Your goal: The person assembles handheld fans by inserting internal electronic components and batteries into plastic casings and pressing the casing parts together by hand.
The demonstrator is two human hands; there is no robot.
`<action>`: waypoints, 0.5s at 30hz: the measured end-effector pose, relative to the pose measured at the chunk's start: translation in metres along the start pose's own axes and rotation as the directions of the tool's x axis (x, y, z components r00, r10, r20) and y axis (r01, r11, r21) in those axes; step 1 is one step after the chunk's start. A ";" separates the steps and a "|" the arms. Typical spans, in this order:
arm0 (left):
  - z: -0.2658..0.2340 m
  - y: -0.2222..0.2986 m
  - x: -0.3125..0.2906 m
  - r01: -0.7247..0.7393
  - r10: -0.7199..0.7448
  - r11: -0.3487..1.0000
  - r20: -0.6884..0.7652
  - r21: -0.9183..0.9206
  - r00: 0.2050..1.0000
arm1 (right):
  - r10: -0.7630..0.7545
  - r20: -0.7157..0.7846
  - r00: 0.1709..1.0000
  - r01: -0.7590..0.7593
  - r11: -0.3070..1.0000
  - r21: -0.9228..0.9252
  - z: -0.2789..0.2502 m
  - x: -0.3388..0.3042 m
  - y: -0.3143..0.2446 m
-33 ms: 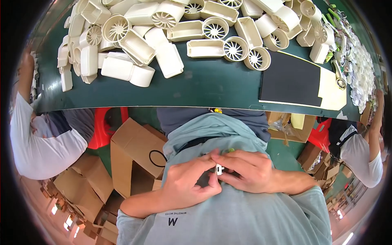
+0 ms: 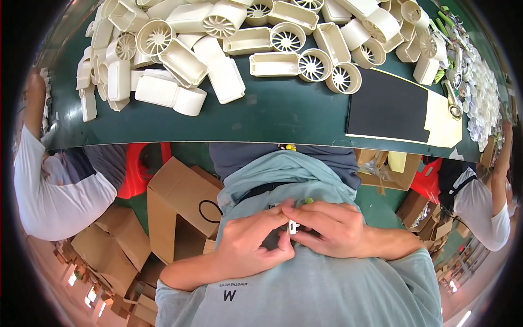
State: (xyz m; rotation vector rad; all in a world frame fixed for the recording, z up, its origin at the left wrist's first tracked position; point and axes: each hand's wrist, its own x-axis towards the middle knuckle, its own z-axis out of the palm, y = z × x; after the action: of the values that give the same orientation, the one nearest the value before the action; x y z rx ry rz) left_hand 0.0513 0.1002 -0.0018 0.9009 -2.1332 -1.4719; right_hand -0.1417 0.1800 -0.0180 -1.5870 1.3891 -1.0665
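In front of my body, above my lap, both hands meet at a small white plastic part with a dark slot (image 2: 293, 226). My left hand (image 2: 251, 238) is closed, its thumb and fingertips pinching at the part's left side. From the other side, my right hand (image 2: 332, 228) grips it with bent fingers. A bit of green (image 2: 309, 200) shows just above the right fingers; whether it belongs to the white part I cannot tell. The fingers cover most of what is held.
Cream plastic fan housings (image 2: 223, 79) lie heaped across the green table (image 2: 261, 120). A black sheet (image 2: 387, 106) rests on yellow paper at right, beside piled green and white parts (image 2: 479, 98). Cardboard boxes (image 2: 182, 201) stand below. People in white sleeves (image 2: 68, 204) sit on both sides.
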 end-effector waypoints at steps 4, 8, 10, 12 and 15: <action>-0.004 -0.004 0.000 -0.056 0.057 0.998 0.046 -0.015 0.997 | -0.028 -0.002 1.000 0.028 1.000 0.000 0.001 -0.001 0.002; -0.004 -0.005 -0.003 -0.070 0.070 0.998 0.058 -0.002 0.996 | -0.030 -0.014 0.999 0.030 1.000 -0.007 0.001 -0.001 0.000; -0.003 -0.005 -0.003 -0.083 0.081 0.996 0.054 0.026 0.995 | -0.029 -0.023 0.999 0.029 0.999 -0.015 0.001 -0.001 -0.001; 0.001 -0.004 -0.002 -0.095 0.093 0.994 0.050 0.052 0.994 | -0.024 -0.024 0.999 0.022 0.997 -0.073 0.000 0.001 -0.004; 0.005 -0.003 -0.002 -0.111 0.111 0.982 0.011 0.152 0.994 | 0.012 -0.027 1.000 -0.014 0.997 -0.075 0.000 0.003 -0.007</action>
State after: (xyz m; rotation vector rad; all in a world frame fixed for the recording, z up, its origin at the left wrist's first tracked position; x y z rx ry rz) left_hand 0.0503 0.1040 -0.0064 0.8173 -2.2837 -1.2703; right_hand -0.1391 0.1776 -0.0114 -1.6208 1.4710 -1.0413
